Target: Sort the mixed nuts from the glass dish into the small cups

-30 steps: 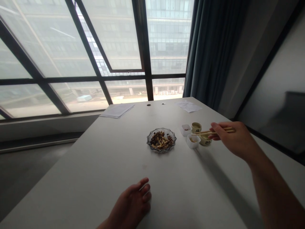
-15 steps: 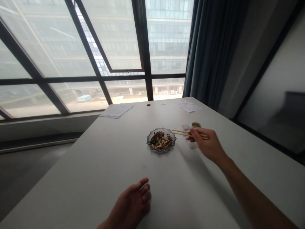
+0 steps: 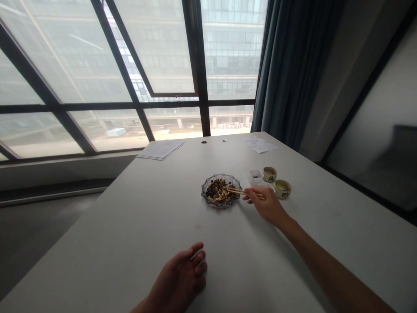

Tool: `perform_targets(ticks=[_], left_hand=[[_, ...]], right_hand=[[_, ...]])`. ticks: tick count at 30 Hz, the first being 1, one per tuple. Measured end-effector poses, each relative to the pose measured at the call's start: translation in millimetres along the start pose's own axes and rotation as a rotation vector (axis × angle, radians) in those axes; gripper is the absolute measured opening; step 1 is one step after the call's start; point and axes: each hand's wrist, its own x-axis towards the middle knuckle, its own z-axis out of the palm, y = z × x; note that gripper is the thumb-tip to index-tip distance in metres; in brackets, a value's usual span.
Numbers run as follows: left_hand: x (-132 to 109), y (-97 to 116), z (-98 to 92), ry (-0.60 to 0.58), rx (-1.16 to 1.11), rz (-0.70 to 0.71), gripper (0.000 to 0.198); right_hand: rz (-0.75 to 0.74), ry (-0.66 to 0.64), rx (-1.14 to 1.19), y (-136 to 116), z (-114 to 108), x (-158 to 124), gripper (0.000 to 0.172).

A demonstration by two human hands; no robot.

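My right hand (image 3: 265, 205) is closed round a pair of wooden chopsticks (image 3: 237, 191). Their tips reach over the right half of a scalloped glass bowl (image 3: 205, 198) and touch or hover just above a mix of nuts and seeds (image 3: 219, 191), pale and dark brown; whether a piece is pinched, I cannot tell. Resting on the table near its front edge, my left hand (image 3: 182, 276) has loosely curled fingers, the palm turned to the right and nothing in it. Just beyond my right hand stand a white dish (image 3: 256, 177) with small dark bits and another white dish (image 3: 267, 186), partly hidden.
Two small tan cups with dark characters, the far cup (image 3: 269, 174) and the near cup (image 3: 282, 189), stand right of the dishes. Papers (image 3: 161, 150) lie at the table's far left, and a crumpled sheet (image 3: 259, 144) at the far right. Windows and a curtain (image 3: 286, 78) rise behind the table (image 3: 130, 226).
My right hand has moved left and down, bringing the chopstick tips from the bowl's right rim in over the nuts. Both cups are now uncovered. The left hand stays put.
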Motion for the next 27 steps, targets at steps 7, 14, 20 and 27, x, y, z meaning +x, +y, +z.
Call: perform_targets(ticks=[7,14,20,27], left_hand=[[0.5,0.4,1.5,0.003,0.001,0.004,0.027],[0.6,0.4,-0.3,0.004,0.019,0.007,0.024],[-0.2,-0.1,0.1,-0.001,0.006,-0.001,0.024],[0.3,0.6,-0.3,-0.003,0.008,0.001,0.023]], right_hand=[[0.004,0.06,0.026,6.9,2.1,0.8,0.052],[0.01,0.149,0.076,-8.8,-13.2,4.2,0.053],[0.034,0.252,0.08,-44.1,-47.0,1.0,0.049],[0.073,0.407,-0.057,-57.7,-104.9,-8.0,0.044]])
